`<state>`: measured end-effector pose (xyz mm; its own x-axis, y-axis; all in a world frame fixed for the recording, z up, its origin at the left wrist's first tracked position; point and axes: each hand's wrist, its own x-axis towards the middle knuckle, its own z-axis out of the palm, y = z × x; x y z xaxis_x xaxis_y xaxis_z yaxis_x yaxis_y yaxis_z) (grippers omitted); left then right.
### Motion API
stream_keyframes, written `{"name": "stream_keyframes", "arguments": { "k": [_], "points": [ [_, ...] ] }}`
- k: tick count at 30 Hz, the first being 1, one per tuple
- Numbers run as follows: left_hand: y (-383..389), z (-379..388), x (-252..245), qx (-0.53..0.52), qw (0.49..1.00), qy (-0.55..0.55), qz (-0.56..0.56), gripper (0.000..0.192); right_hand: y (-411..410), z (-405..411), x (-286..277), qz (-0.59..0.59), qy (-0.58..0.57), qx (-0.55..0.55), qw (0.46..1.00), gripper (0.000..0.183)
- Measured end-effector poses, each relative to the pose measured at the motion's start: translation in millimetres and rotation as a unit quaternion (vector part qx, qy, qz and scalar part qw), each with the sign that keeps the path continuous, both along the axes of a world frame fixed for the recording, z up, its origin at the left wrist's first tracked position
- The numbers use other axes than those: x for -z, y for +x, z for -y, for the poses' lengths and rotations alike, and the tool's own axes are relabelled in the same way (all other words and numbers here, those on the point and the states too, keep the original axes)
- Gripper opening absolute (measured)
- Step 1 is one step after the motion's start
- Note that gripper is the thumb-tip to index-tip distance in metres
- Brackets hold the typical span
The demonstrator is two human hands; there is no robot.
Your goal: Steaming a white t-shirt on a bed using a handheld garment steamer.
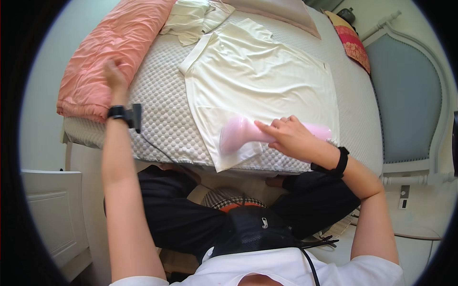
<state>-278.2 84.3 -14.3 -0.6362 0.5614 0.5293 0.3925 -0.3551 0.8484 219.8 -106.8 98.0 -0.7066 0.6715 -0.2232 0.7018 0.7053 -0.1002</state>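
Note:
My right hand (291,137) is wrapped around the handle of a pink handheld garment steamer (236,136). The steamer's wide head faces left, over the near sleeve of a cream-white short-sleeved shirt (264,78). That shirt lies spread on the bed, its collar to the left and its hem to the right, with soft creases across the body. My left hand (116,73) is at the rolled pink quilt (107,46), blurred; whether it touches the quilt, and how its fingers are set, is unclear.
A crumpled pale garment (189,18) lies beyond the shirt on the quilted white mattress (161,107). At the right stand a red and yellow cushion (349,41) and a blue padded headboard (400,96). A white cabinet (53,214) is at lower left.

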Motion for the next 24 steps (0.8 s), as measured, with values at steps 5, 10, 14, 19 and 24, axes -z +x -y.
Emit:
{"name": "stream_keyframes", "arguments": {
  "k": [5,10,14,19,24],
  "points": [
    [-9.2,18.4,-43.6,0.102,0.958,-0.195,-0.182,0.024,-2.4,-30.4,0.2,-0.026,0.019,0.017,0.999,0.063],
    [120.0,85.6,40.1,0.279,0.856,-0.29,-0.325,0.041,-22.7,-55.9,14.8,-0.053,-0.011,0.02,0.998,0.062],
    [181.3,121.6,64.3,0.217,0.796,-0.327,-0.46,0.048,-25.0,-58.6,26.1,-0.055,-0.031,0.033,0.997,0.06],
    [190.2,144.5,77.9,0.198,0.753,-0.297,-0.553,0.05,-13.9,-45.4,17.5,0.02,-0.032,0.038,0.999,0.062],
    [179.9,145.2,70.7,0.118,0.908,-0.194,-0.353,0.035,-13.4,-48.6,16.9,-0.024,-0.002,0.018,1.0,0.062]
  ]
}}
